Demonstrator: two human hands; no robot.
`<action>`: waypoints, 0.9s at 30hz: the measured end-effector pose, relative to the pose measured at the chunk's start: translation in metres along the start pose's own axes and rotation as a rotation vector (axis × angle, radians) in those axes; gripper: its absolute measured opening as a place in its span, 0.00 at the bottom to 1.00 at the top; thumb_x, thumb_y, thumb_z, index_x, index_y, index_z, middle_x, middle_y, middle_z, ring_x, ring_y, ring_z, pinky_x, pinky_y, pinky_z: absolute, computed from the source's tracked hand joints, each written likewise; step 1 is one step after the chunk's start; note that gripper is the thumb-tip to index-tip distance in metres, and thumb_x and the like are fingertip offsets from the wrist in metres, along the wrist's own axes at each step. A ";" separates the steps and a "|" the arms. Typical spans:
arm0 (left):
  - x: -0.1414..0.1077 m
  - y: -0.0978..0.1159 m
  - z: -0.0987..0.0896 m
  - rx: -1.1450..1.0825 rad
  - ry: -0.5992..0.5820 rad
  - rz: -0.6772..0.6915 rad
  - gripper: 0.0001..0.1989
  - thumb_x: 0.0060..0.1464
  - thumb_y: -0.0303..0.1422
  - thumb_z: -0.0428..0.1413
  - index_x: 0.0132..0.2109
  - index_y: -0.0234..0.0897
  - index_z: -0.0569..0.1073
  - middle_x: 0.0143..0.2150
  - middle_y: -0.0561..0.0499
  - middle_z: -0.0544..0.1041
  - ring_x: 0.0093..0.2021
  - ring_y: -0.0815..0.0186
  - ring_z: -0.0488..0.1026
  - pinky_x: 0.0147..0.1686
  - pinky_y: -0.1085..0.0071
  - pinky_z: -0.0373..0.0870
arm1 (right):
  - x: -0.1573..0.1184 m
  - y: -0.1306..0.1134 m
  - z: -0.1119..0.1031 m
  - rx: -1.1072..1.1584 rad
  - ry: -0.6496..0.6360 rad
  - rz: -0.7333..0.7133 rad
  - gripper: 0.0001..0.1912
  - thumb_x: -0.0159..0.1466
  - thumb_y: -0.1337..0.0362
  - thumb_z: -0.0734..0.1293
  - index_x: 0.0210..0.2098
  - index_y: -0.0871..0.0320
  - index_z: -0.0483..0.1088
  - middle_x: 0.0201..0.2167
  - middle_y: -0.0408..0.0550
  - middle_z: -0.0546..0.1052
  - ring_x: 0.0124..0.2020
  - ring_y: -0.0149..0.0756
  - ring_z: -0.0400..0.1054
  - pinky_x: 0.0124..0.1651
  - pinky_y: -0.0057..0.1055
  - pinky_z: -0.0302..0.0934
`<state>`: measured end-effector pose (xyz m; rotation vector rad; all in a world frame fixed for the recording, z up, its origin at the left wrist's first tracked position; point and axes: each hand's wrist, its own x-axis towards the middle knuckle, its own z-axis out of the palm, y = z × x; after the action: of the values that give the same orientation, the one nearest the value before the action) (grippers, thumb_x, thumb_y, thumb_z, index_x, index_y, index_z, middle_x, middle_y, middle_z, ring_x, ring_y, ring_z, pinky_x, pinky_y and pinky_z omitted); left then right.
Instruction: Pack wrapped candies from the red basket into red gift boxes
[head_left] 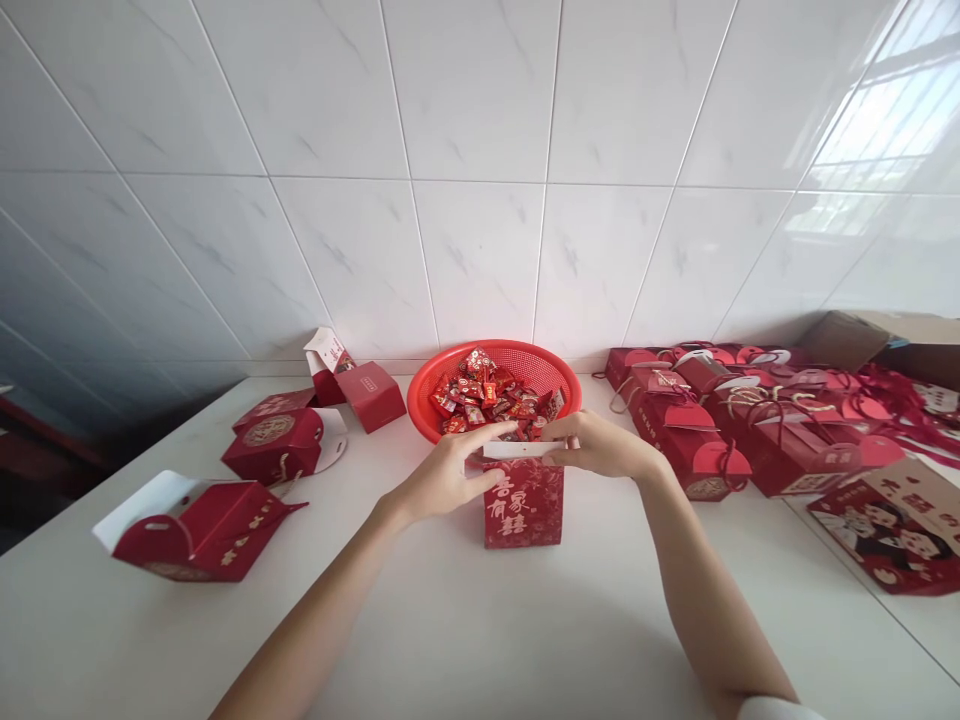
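Note:
A red paper gift box with gold characters stands upright on the white table in front of me. Its top edge shows a white flap. My left hand grips the upper left of the box, thumb on the front and fingers over the top. At the upper right, my right hand pinches the flap's edge, its fingers curled. What lies inside the box is hidden. Directly behind it is a red plastic basket with several red-wrapped sweets in it.
Several red boxes lie on the left of the table. More red boxes with cord handles are packed together at the right, near a cardboard box and a printed box. A tiled wall rises behind.

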<state>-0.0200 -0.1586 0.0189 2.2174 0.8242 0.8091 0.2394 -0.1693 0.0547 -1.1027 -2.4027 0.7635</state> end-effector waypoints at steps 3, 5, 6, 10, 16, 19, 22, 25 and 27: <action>0.002 -0.005 0.003 -0.076 0.032 -0.056 0.23 0.57 0.34 0.60 0.60 0.41 0.75 0.55 0.48 0.81 0.49 0.57 0.80 0.50 0.63 0.79 | -0.001 0.001 0.000 0.007 0.032 -0.018 0.11 0.65 0.65 0.65 0.26 0.57 0.67 0.23 0.41 0.70 0.25 0.30 0.58 0.30 0.28 0.52; 0.004 -0.004 0.004 -0.142 0.053 -0.066 0.17 0.57 0.35 0.60 0.53 0.39 0.79 0.49 0.48 0.83 0.44 0.59 0.82 0.47 0.64 0.80 | -0.002 0.001 -0.001 0.027 0.055 -0.028 0.10 0.66 0.63 0.65 0.29 0.58 0.70 0.25 0.42 0.72 0.26 0.31 0.60 0.31 0.29 0.54; 0.004 -0.003 0.004 -0.173 0.065 -0.066 0.16 0.56 0.35 0.60 0.51 0.38 0.79 0.48 0.48 0.83 0.42 0.59 0.82 0.45 0.65 0.81 | -0.003 0.001 -0.002 0.043 0.070 -0.033 0.10 0.67 0.61 0.65 0.31 0.58 0.71 0.26 0.43 0.73 0.27 0.31 0.61 0.31 0.29 0.55; 0.004 0.004 0.002 -0.235 0.141 -0.034 0.15 0.56 0.36 0.61 0.50 0.37 0.80 0.48 0.47 0.84 0.40 0.59 0.83 0.42 0.66 0.82 | -0.003 -0.002 -0.004 0.128 0.140 -0.073 0.17 0.69 0.50 0.64 0.33 0.58 0.70 0.28 0.44 0.72 0.29 0.32 0.62 0.32 0.28 0.56; 0.001 0.010 0.001 -0.177 0.259 0.073 0.09 0.58 0.32 0.61 0.45 0.38 0.83 0.43 0.47 0.84 0.41 0.62 0.82 0.40 0.70 0.81 | -0.002 -0.004 -0.004 0.194 0.165 -0.081 0.28 0.72 0.43 0.57 0.24 0.56 0.59 0.21 0.38 0.58 0.23 0.28 0.49 0.27 0.28 0.48; 0.001 0.009 0.003 -0.144 0.294 0.139 0.08 0.57 0.30 0.61 0.42 0.39 0.84 0.41 0.47 0.84 0.42 0.62 0.82 0.42 0.71 0.81 | -0.002 -0.003 -0.004 0.170 0.139 -0.089 0.24 0.70 0.44 0.61 0.31 0.58 0.69 0.26 0.42 0.69 0.27 0.30 0.58 0.31 0.28 0.55; 0.000 0.011 0.004 -0.136 0.300 0.157 0.08 0.57 0.28 0.60 0.41 0.39 0.84 0.41 0.46 0.84 0.43 0.62 0.82 0.45 0.70 0.80 | -0.003 -0.001 -0.003 0.165 0.163 -0.096 0.22 0.69 0.45 0.63 0.36 0.59 0.73 0.31 0.46 0.75 0.30 0.32 0.65 0.33 0.29 0.59; -0.001 0.015 0.001 -0.166 0.261 0.127 0.08 0.54 0.28 0.61 0.40 0.39 0.84 0.42 0.46 0.84 0.44 0.60 0.82 0.43 0.70 0.80 | -0.003 0.000 -0.003 0.166 0.180 -0.100 0.21 0.69 0.47 0.64 0.37 0.59 0.76 0.32 0.47 0.78 0.31 0.33 0.67 0.34 0.29 0.60; -0.001 0.019 -0.001 -0.206 0.228 0.077 0.10 0.52 0.30 0.63 0.43 0.38 0.83 0.44 0.45 0.84 0.44 0.59 0.81 0.41 0.70 0.81 | -0.004 -0.002 -0.004 0.185 0.178 -0.106 0.21 0.69 0.47 0.65 0.37 0.59 0.77 0.32 0.48 0.78 0.31 0.33 0.68 0.34 0.29 0.61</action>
<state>-0.0156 -0.1703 0.0329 2.0097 0.7276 1.1480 0.2430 -0.1720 0.0589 -0.9211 -2.1751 0.7985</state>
